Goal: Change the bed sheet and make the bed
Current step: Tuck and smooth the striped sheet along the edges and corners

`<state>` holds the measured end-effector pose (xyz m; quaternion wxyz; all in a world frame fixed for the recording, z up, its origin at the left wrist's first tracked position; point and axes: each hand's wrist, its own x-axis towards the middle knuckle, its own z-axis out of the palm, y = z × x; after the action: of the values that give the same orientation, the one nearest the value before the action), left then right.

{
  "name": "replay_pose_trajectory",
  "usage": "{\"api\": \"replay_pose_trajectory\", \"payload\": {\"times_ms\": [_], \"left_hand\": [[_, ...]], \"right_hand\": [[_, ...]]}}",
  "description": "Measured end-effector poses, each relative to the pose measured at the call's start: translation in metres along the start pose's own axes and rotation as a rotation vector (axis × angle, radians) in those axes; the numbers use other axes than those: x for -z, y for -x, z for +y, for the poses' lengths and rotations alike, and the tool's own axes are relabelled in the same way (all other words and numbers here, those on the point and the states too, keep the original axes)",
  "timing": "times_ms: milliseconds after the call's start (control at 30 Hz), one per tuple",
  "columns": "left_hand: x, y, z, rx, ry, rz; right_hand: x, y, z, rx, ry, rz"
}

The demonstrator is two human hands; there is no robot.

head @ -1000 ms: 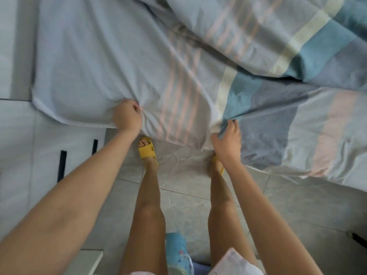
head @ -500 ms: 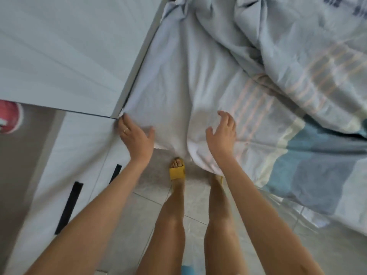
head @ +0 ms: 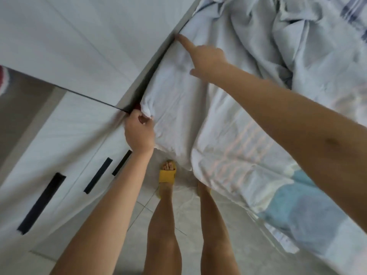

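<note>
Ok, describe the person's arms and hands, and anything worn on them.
The left forearm and right forearm are bare to the frame edge: no sleeves, watch or bracelet. The left hand and right hand wear no gloves; no ring shows from here.

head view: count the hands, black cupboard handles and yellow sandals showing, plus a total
hands: 2, left gripping the sheet, right
black handles: 3
yellow sandals: 1 in clear view
total: 6

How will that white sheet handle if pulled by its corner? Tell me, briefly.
Probably floppy: the sheet bunches in the left hand. Likely light, as it hangs in soft folds. It may snag, being wedged beside the cabinet.
</note>
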<state>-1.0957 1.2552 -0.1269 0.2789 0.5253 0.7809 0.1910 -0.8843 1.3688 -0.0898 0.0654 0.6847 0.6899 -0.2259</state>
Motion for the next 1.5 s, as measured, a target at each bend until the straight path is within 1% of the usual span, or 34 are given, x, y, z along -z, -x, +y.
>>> {"api": "replay_pose_trajectory", "payload": {"times_ms": [67, 167, 267, 367, 467, 500, 533, 600, 633, 700, 767, 867, 933, 967, 1033, 1100, 1133, 1167, 1200, 1233, 1267, 1300, 1333, 1367, 1400, 1433, 1500], "left_hand": [[0.002, -0.002, 0.003, 0.027, 0.040, 0.054], [0.006, 0.001, 0.003, 0.041, 0.287, 0.083], [0.009, 0.005, -0.002, -0.044, 0.290, 0.029], [0.016, 0.005, 0.000, -0.084, 0.335, -0.022], [0.022, 0.005, -0.001, -0.133, 0.264, -0.099], [0.023, 0.005, -0.001, -0.121, 0.217, -0.103], [0.023, 0.005, -0.002, -0.094, 0.159, -0.099], [0.019, 0.009, 0.000, -0.050, 0.044, -0.069], [0.017, 0.011, 0.000, -0.052, 0.003, -0.045], [0.011, 0.015, -0.004, -0.064, -0.050, 0.000], [0.005, 0.019, -0.009, -0.082, -0.082, 0.038], [-0.002, 0.022, -0.018, -0.079, -0.113, 0.099], [-0.005, 0.022, -0.024, -0.015, -0.098, 0.122], [-0.006, 0.022, -0.024, 0.015, -0.078, 0.138], [-0.005, 0.025, -0.024, 0.067, -0.018, 0.206], [-0.003, 0.030, -0.023, 0.113, 0.101, 0.335], [-0.003, 0.032, -0.023, 0.159, 0.169, 0.395], [-0.003, 0.033, -0.025, 0.229, 0.239, 0.431], [-0.005, 0.031, -0.028, 0.320, 0.323, 0.437], [-0.006, 0.031, -0.033, 0.442, 0.436, 0.393], [-0.008, 0.031, -0.036, 0.595, 0.595, 0.295], [-0.009, 0.031, -0.037, 0.759, 0.762, 0.150], [-0.011, 0.029, -0.038, 0.899, 0.912, -0.021], [-0.012, 0.029, -0.039, 0.978, 0.986, -0.146], [-0.014, 0.027, -0.039, 1.000, 0.999, -0.209], [-0.017, 0.023, -0.041, 1.014, 0.997, -0.230], [-0.024, 0.017, -0.045, 1.096, 1.043, -0.189]], "right_hand": [[-0.002, -0.012, -0.002, 0.019, 0.030, -0.017], [-0.013, -0.029, -0.005, 0.043, 0.032, -0.012], [-0.022, -0.035, -0.005, -0.004, -0.045, -0.024], [-0.020, -0.035, -0.004, -0.051, -0.168, -0.035], [-0.016, -0.037, 0.000, -0.029, -0.088, -0.100], [-0.015, -0.040, 0.000, -0.013, -0.081, -0.071], [-0.016, -0.041, -0.002, -0.004, -0.126, 0.002], [-0.017, -0.041, -0.009, -0.004, -0.291, 0.180], [-0.019, -0.041, -0.014, 0.004, -0.373, 0.227], [-0.026, -0.036, -0.017, 0.040, -0.527, 0.189], [-0.036, -0.027, -0.013, 0.128, -0.578, 0.082], [-0.049, -0.017, 0.002, 0.305, -0.353, -0.057], [-0.051, -0.006, 0.006, 0.329, -0.292, -0.089], [-0.052, 0.003, 0.006, 0.331, -0.286, -0.049], [-0.060, 0.025, 0.004, 0.335, -0.281, 0.104], [-0.073, 0.055, 0.003, 0.313, -0.273, 0.306], [-0.083, 0.073, 0.001, 0.319, -0.263, 0.362], [-0.093, 0.090, 0.000, 0.384, -0.231, 0.358], [-0.105, 0.105, -0.001, 0.540, -0.159, 0.291], [-0.119, 0.119, -0.002, 0.752, -0.033, 0.184], [-0.132, 0.123, 0.001, 0.952, 0.135, 0.083], [-0.138, 0.117, 0.006, 1.057, 0.295, 0.015], [-0.137, 0.101, 0.011, 1.033, 0.394, -0.005], [-0.133, 0.084, 0.013, 0.926, 0.414, -0.006], [-0.122, 0.063, 0.017, 0.793, 0.405, -0.017], [-0.109, 0.043, 0.021, 0.654, 0.373, -0.046], [-0.085, 0.014, 0.025, 0.415, 0.285, -0.146]]}}
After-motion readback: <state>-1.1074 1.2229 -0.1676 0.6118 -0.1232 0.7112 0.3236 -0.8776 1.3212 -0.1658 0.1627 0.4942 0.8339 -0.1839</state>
